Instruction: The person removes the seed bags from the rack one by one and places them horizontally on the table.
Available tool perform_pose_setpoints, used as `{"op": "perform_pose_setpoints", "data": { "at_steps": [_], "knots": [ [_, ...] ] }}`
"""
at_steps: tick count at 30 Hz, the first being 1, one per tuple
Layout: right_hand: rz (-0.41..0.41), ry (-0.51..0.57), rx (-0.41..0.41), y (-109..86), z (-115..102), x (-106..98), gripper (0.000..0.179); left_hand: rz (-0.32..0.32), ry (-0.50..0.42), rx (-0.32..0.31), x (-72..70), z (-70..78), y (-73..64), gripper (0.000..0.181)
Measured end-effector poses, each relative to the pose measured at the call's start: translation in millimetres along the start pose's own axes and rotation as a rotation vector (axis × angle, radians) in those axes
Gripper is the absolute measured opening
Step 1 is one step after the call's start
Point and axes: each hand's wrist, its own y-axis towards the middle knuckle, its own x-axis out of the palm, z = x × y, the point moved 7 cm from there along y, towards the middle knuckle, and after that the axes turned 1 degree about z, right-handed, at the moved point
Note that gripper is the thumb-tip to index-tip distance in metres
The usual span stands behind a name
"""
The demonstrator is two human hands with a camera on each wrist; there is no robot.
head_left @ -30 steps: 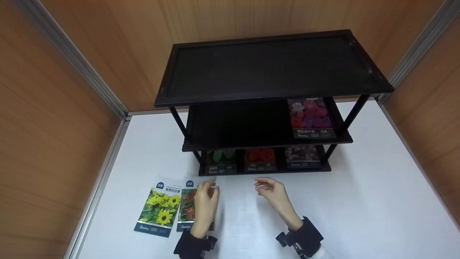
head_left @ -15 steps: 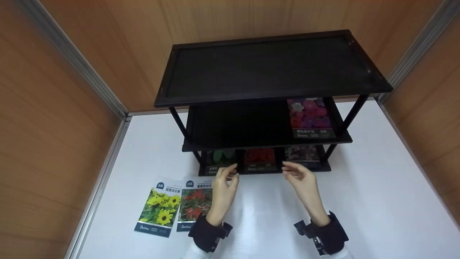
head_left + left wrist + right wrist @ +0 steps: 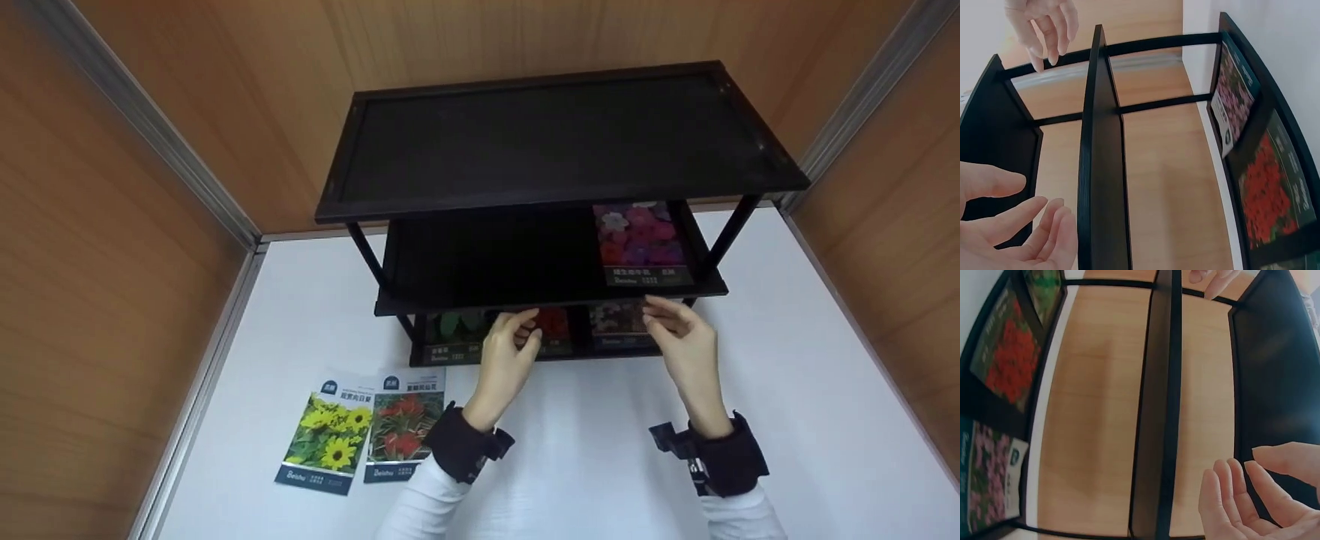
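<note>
Both hands hold nothing, their fingers loosely bent. In the head view my left hand (image 3: pixel 506 364) overlaps the front of the black rack's lower tier, partly hiding a red-flower seed packet (image 3: pixel 555 330). My right hand (image 3: pixel 688 356) is at the rack's right front, fingertips right by the middle shelf's front edge and beside a pale-flower seed packet (image 3: pixel 619 322). In the left wrist view the left hand (image 3: pixel 1016 230) has thumb and fingers apart near the black shelf board (image 3: pixel 1095 157). The right wrist view shows the right hand (image 3: pixel 1264 500) similarly spread.
The three-tier black rack (image 3: pixel 562 142) stands against the wooden back wall. A pink-flower packet (image 3: pixel 645 244) lies on its middle shelf, right side. A green-leaf packet (image 3: pixel 454 337) is bottom left. On the white table lie a yellow-sunflower packet (image 3: pixel 326 435) and a red-flower packet (image 3: pixel 401 427).
Both hands have moved up and to the right, from above the table in front of the rack to the rack's front. The left hand has uncovered most of the red-flower packet on the table.
</note>
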Motion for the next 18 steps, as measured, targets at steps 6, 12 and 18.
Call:
{"op": "perform_pose_setpoints", "data": {
  "at_steps": [6, 12, 18],
  "knots": [
    [0.087, -0.079, -0.05, 19.2, -4.9, -19.6, 0.027, -0.036, -0.035, -0.01, 20.6, 11.8, 18.8, 0.029],
    [0.098, -0.149, -0.079, 40.2, -7.7, -30.5, 0.029, -0.077, -0.051, -0.027, 40.9, 26.0, 42.1, 0.032],
    [0.085, -0.215, -0.096, 60.5, -3.8, -28.9, 0.032, -0.163, -0.055, -0.093, 64.5, 25.2, 65.4, 0.035]
  ]
}}
